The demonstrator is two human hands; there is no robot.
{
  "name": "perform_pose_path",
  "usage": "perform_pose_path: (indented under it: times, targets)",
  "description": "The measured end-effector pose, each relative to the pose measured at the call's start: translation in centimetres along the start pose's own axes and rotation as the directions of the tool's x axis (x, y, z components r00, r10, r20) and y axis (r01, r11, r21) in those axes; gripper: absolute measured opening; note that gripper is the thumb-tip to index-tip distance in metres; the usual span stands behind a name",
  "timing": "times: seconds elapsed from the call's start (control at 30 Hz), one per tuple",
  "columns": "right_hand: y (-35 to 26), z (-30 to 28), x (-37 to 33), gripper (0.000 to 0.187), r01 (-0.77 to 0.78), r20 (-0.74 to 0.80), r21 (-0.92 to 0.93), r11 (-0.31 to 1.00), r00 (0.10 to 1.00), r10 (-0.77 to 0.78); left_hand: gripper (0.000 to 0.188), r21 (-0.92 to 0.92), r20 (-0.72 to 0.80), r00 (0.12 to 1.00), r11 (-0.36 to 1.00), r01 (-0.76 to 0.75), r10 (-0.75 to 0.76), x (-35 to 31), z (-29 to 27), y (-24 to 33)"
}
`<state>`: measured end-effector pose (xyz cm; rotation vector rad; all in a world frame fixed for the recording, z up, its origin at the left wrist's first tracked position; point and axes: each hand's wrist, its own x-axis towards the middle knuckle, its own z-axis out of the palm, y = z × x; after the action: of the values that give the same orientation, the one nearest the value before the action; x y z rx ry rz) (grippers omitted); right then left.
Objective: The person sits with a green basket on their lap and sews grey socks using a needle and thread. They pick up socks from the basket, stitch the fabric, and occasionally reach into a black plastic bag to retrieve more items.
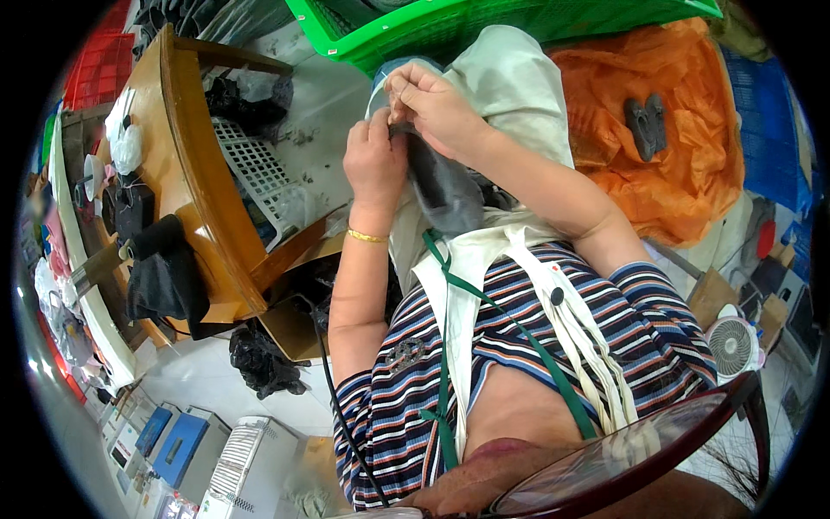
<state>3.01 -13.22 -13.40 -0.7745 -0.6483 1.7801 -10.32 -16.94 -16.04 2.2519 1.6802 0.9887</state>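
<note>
I have 1 view only, from the left of 2 fisheye cameras on the wearer's head. It faces steeply down the striped shirt and forearms, close enough that both hands, the left hand and right hand, sit just above mid-frame. A green crate lies beyond the hands, a wooden table to their left, edges bending toward the rim.

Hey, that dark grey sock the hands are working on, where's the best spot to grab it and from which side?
Probably the free lower half of the dark grey sock, approached from the person's left. The right hand and left hand pinch its top edge, while the rest hangs loose over the pale apron.
</note>
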Motion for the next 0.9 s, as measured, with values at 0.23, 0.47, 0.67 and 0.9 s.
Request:
perform_pose_path:
  times: [0.23, 0.47, 0.67, 0.9]
  targets:
    - [-3.3, 2.8, -5.1, 0.011, 0.325, 0.029, -0.311, 0.893, 0.942, -0.333, 0.026, 0.013, -0.092, 0.946, 0.950, -0.311, 0.311, 3.7, -0.4, 0.5]
    - [-4.6, -4.9, -11.6, 0.011, 0.334, 0.205, -0.796, 0.504, 0.933, -0.296, 0.032, -0.406, 0.334, 0.918, 0.912, -0.066, 0.215, -1.2, 1.9, 3.3]
    - [-9.7, -9.1, -14.0, 0.018, 0.154, -0.029, -0.817, 0.556, 0.952, -0.305, 0.042, -0.497, 0.674, 0.720, 0.822, 0.278, 0.165, 1.0, 0.8, 3.6]
    - [-10.7, -6.6, -15.5, 0.015, 0.287, 0.182, -0.469, 0.836, 0.957, -0.226, 0.016, -0.549, 0.581, 0.813, 0.716, 0.432, -0.044, 2.0, 0.0, 5.7]
